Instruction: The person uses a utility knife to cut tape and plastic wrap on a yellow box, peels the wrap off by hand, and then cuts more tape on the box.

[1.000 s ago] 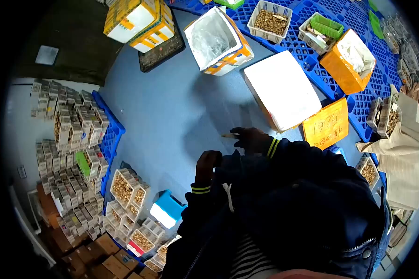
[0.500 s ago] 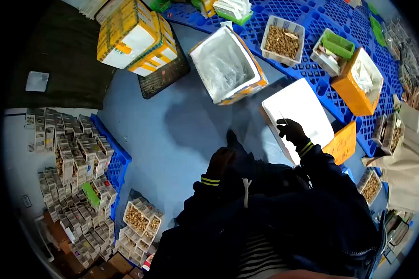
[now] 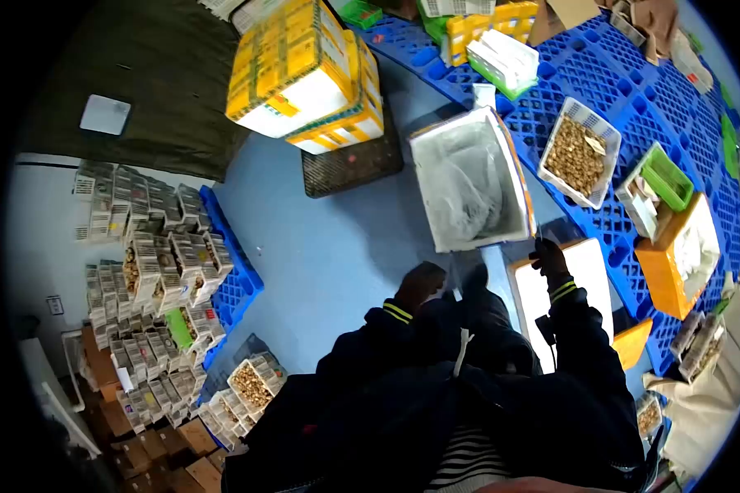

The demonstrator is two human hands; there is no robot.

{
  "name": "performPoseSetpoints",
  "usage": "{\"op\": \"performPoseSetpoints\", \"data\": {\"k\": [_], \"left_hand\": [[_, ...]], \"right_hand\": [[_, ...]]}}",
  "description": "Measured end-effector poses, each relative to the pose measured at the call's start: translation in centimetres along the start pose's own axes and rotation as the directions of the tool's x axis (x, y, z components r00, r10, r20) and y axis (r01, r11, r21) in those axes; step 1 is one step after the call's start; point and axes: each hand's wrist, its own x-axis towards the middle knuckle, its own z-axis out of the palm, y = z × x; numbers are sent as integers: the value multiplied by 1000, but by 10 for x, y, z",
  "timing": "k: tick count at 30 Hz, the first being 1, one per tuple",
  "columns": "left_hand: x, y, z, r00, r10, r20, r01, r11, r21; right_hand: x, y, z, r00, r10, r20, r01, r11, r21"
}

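Note:
My right hand (image 3: 550,259), dark and gloved-looking, reaches forward over the white foam lid (image 3: 580,267). Its fingers pinch a thin, pale, stick-like item (image 3: 539,232) that points up toward the corner of the open foam box (image 3: 524,223). That box is lined with a clear plastic bag (image 3: 466,193) and stands on the floor in front of me. My left hand (image 3: 420,284) hangs low near my legs with its fingers curled. What it holds, if anything, I cannot tell.
Yellow-taped foam boxes (image 3: 292,70) are stacked on a black mat (image 3: 353,168). A blue pallet (image 3: 584,70) carries a basket of mushroom-like produce (image 3: 580,152), a green basket (image 3: 668,177) and an orange box (image 3: 674,267). Stacked white baskets (image 3: 152,279) line the left wall.
My view has shifted, and I stand closer to the open foam box. My right hand has moved from over the middle of the lid to beside the box's near corner.

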Motion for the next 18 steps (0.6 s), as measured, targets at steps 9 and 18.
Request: {"op": "performPoseSetpoints", "data": {"k": [9, 18], "left_hand": [[43, 46, -84, 998, -60, -14, 60, 998, 18], [116, 2, -271, 960, 172, 222, -264, 818, 511]], "right_hand": [[43, -162, 105, 950, -114, 289, 64, 982, 177], [136, -234, 228, 984, -47, 173, -48, 859, 510]]}}
